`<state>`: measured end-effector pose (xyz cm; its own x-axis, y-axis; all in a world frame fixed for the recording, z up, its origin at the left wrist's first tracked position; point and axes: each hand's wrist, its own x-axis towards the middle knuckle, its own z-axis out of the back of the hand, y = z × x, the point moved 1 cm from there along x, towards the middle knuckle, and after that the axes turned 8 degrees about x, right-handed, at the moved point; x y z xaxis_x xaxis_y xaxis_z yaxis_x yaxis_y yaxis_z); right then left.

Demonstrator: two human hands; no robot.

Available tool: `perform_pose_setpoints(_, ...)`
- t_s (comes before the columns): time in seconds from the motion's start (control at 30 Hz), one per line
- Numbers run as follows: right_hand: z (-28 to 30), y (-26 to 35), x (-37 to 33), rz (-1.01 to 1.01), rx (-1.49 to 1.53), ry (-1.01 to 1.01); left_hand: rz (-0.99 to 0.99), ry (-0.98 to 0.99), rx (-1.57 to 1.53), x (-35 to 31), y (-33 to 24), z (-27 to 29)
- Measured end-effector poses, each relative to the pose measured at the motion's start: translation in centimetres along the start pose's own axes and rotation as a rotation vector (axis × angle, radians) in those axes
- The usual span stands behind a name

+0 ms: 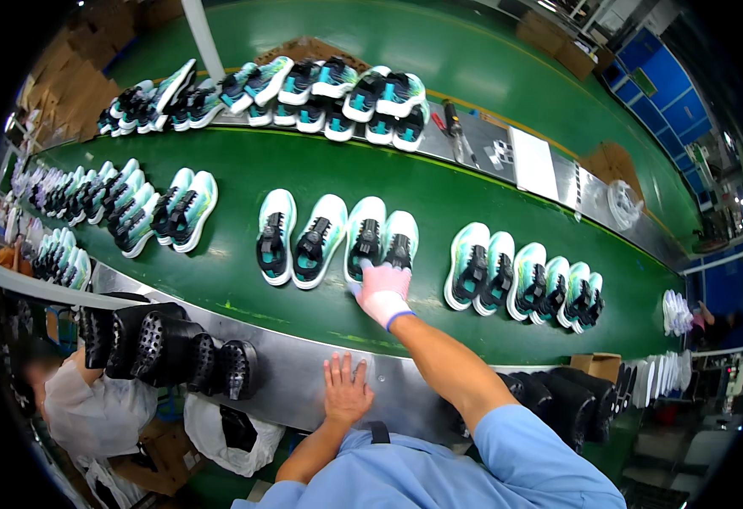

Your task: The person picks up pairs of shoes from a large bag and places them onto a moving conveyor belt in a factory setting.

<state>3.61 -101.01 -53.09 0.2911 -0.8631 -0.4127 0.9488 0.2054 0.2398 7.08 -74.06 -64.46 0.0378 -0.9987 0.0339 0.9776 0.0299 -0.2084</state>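
A pink-and-white glove with a blue cuff covers my right hand [385, 293], which is closed at the heel ends of a pair of sneakers on the green belt [244, 280]. The left sneaker [365, 222] and the right sneaker [400, 233] are white and mint green with black laces and collars, toes pointing away from me. Its fingertips are partly hidden among the collars. My bare left hand [348, 390] lies flat, fingers spread, on the metal ledge [291, 373]. Just left of the gripped pair sits another matching pair [321, 233].
More sneakers stand on the belt to the right [472, 263] and left [193, 208]. Stacked sneakers [337, 81] line the far shelf, beside a screwdriver-like tool [452, 119] and a white sheet [533, 161]. Black shoe forms [168, 343] flank me; a person [92, 399] is at lower left.
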Motion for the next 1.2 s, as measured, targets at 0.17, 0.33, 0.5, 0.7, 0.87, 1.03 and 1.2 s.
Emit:
perform_pose_setpoints(0.17,-1.3,-2.9,0.5,0.062,-0.08,-0.184,0.025,0.046,-0.01,-0.3,0.0,-0.2)
perform_pose_setpoints(0.33,0.5,-5.1,-1.2,0.187,-0.012,-0.203,-0.006,0.064,0.005,0.1,-0.7,-0.3)
perform_pose_setpoints(0.5,8.4,-14.3,-2.1,0.167,0.229,-0.425,-0.005,0.033,0.028,0.2,-0.3,-0.1)
perform_pose_setpoints(0.7,14.3,-48.3,-9.1,-0.964,0.185,-0.46,-0.027,0.046,0.027,0.7,-1.1,0.2)
perform_pose_setpoints(0.87,11.5,-55.2,-13.5,-1.377,0.347,-0.377,-0.039,0.027,0.078,0.5,-1.0,0.1)
perform_pose_setpoints(1.03,10.1,-57.1,-11.3,-1.268,0.165,-0.233,-0.06,0.036,0.111,0.3,-0.9,-0.3)
perform_pose_setpoints(1.2,7.8,-58.7,-10.0,-1.311,0.134,-0.308,-0.091,0.038,0.164,0.5,-1.0,-0.6)
